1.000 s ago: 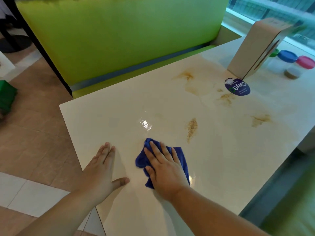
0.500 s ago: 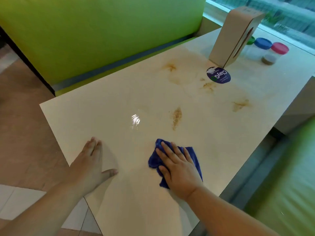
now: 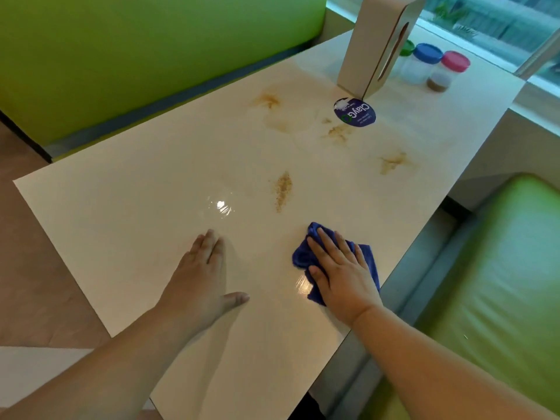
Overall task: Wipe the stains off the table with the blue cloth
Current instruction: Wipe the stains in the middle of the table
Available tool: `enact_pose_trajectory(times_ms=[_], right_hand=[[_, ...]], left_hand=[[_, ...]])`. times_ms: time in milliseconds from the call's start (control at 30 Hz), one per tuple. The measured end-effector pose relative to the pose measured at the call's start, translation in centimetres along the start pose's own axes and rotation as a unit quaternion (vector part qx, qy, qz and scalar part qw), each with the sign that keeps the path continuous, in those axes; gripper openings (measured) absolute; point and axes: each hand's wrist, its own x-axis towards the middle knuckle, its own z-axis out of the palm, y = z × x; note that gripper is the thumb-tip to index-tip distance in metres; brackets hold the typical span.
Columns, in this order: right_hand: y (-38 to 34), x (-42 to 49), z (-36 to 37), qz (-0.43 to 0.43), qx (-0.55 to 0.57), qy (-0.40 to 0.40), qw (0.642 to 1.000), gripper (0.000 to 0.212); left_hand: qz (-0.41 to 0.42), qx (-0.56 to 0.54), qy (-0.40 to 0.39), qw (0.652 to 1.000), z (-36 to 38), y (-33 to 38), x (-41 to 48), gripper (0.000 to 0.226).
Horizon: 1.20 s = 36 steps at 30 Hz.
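Here the right hand (image 3: 339, 274) lies flat, fingers spread, pressing the blue cloth (image 3: 303, 257) onto the white table (image 3: 121, 207) near its right edge; the left hand (image 3: 203, 280) rests open and empty. Wiping is under way. Next, seemingly: push forward onto the nearest brown stain (image 3: 283, 190).
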Motion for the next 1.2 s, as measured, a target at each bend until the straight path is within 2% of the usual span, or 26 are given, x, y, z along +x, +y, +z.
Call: enact_pose_trajectory(times_ms=[100, 233, 300, 500, 567, 733, 800, 867, 1000, 1033, 1133, 1200], right_hand=[[-0.3, 0.7, 0.0, 0.036, -0.004, 0.001, 0.999, 0.057], [-2.0, -3.5, 0.5, -0.025, 0.029, -0.019, 0.999, 0.054], [-1.1, -4.1, 0.6, -0.028, 0.019, -0.012, 0.999, 0.053], [3.6, 2.1, -1.0, 0.069, 0.010, 0.016, 0.997, 0.053], [3.9, 3.4, -1.1, 0.071, 0.000, 0.011, 0.997, 0.054], [2.9, 0.6, -0.9, -0.103, 0.007, -0.027, 0.994, 0.055], [4.5, 1.2, -1.4, -0.122, 0.002, -0.026, 0.992, 0.054], [6.7, 3.8, -1.9, -0.088, -0.010, -0.009, 0.996, 0.054], [8.6, 8.0, -2.9, 0.032, -0.004, 0.014, 0.999, 0.054], [8.1, 7.7, -2.8, 0.025, -0.003, 0.012, 1.000, 0.055], [7.3, 4.8, -2.4, -0.092, 0.003, -0.008, 0.996, 0.056], [8.4, 3.9, -2.6, -0.141, 0.017, -0.026, 0.990, 0.054]], left_hand=[[-0.011, 0.022, -0.012, 1.000, -0.1, 0.3, 0.1, 0.110], [-0.023, 0.024, -0.023, 0.999, -0.5, 0.8, 0.2, 0.112], [-0.027, 0.030, -0.027, 0.999, -0.6, 0.8, 0.4, 0.113], [-0.033, 0.019, -0.016, 0.999, -0.4, 0.7, 0.3, 0.112], [-0.046, 0.010, -0.018, 0.999, -0.4, 0.8, 0.2, 0.112], [-0.081, -0.002, 0.009, 0.997, 0.1, 2.8, 0.6, 0.112], [-0.072, -0.011, 0.019, 0.997, 0.4, 4.0, 1.0, 0.112], [-0.063, -0.022, 0.032, 0.997, 0.5, 5.2, 1.7, 0.111], [-0.082, -0.049, 0.057, 0.994, 0.3, 7.4, 4.1, 0.109], [-0.087, -0.049, 0.054, 0.993, 0.3, 7.7, 4.5, 0.110], [-0.115, -0.039, 0.030, 0.992, 0.4, 8.7, 5.6, 0.111], [-0.128, -0.019, 0.008, 0.992, 0.5, 9.1, 6.0, 0.112]])
